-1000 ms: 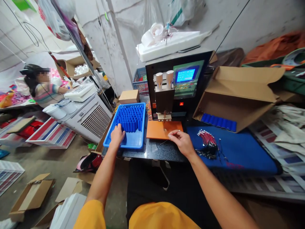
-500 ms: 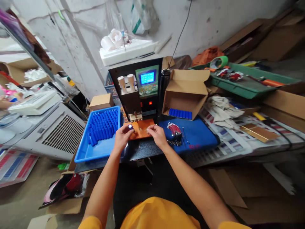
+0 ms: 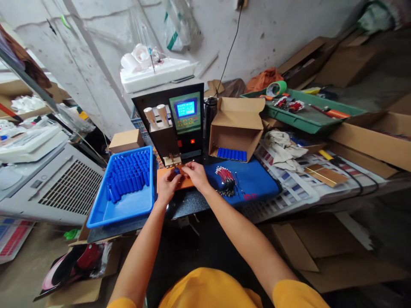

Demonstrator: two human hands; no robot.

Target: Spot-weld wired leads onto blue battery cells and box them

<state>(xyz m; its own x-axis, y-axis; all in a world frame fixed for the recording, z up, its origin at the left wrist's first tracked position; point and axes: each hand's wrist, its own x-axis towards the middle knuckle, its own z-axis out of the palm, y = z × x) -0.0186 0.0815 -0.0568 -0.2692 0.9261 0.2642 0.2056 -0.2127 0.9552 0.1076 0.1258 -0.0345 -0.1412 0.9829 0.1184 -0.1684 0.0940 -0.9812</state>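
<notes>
My left hand [image 3: 168, 184] is closed around a blue cylindrical battery cell [image 3: 177, 170], its end just showing between the fingers. Close beside it, my right hand [image 3: 195, 174] pinches something too small to make out against the cell. Both hands are over the orange work plate [image 3: 184, 183], directly in front of the two electrode tips [image 3: 172, 159] of a black spot welder [image 3: 189, 152]. The welder's lit screen [image 3: 186, 108] faces me. On the left, a blue tray [image 3: 120, 211] holds rows of blue battery cells [image 3: 130, 175].
An open cardboard box [image 3: 236, 115] with a row of blue cells [image 3: 231, 154] stands right of the welder. Red and black wire leads [image 3: 227, 179] lie on a blue case [image 3: 257, 179]. Behind it is a green tray [image 3: 308, 119] with tape and tools. A black bottle [image 3: 210, 112] stands beside the box.
My right hand has moved left to meet my left hand, and both are now at the electrodes. The battery cell has come in under the tips. The whole view has shifted slightly.
</notes>
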